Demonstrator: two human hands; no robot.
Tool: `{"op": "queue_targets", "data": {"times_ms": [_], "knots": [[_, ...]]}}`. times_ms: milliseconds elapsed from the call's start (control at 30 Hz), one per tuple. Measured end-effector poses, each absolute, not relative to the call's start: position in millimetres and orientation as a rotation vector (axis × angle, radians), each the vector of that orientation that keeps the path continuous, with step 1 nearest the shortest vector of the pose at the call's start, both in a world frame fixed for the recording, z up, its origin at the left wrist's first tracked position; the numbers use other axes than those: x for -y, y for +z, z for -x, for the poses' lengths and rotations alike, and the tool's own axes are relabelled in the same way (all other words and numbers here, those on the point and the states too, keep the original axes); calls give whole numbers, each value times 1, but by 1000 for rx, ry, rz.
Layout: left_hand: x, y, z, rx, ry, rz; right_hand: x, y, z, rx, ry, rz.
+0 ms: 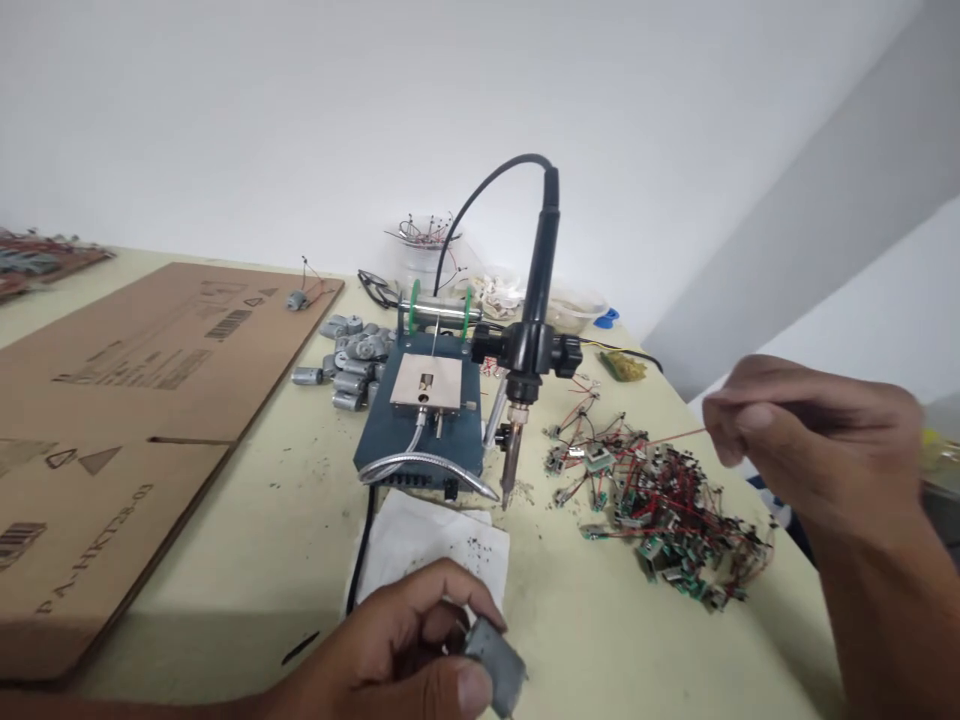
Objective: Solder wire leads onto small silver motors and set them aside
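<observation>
Low at the front, my left hand [420,650] is closed round a small grey motor [496,665], gripped between thumb and fingers. On the right, my right hand [810,430] is raised above the table, pinching a thin red wire [679,436]. The wire runs left to a small circuit board [598,458] beside a heap of wired circuit boards [675,540]. Between the hands stands a soldering iron [536,280] in a clamp, its tip [508,490] pointing down. A curved metal feed tube [427,458] ends near that tip.
The blue soldering stand [375,440] carries a solder spool [442,316]. Behind its left side lie several grey motors [352,360]. Flat cardboard [142,400] covers the left of the table, and a white paper sheet [427,540] lies in front. Plastic tubs [577,308] stand near the wall.
</observation>
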State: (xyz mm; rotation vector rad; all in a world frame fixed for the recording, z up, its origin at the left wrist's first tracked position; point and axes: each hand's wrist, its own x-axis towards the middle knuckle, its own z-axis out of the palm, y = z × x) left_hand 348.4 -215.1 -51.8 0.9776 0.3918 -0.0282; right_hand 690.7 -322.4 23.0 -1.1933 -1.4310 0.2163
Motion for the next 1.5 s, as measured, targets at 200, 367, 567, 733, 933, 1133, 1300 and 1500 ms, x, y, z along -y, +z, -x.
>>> {"op": "queue_targets", "data": {"times_ms": [200,367,567,733,933,1133,1300,1500], "knots": [[204,-65,-364,-404,106,-911,325,9,-640,1557,557,1190],[199,-56,-368,-417,121,-890,319,3,-607,1509,1231,1496],[194,-51,-368,-459,98,-864,311,-7,-601,1333,1426,1557],[193,-50,-369,-480,103,-843,310,-13,-597,1230,1546,1522],[192,-43,-373,-542,127,-854,308,-16,-593,1202,1239,1559],[192,-43,-373,-542,136,-810,309,-21,-588,1204,1094,1521],[190,-41,-372,-553,129,-815,308,-29,-587,1138,1027,1503],[190,-42,-371,-537,158,-788,306,-31,-586,1166,979,1510]]}}
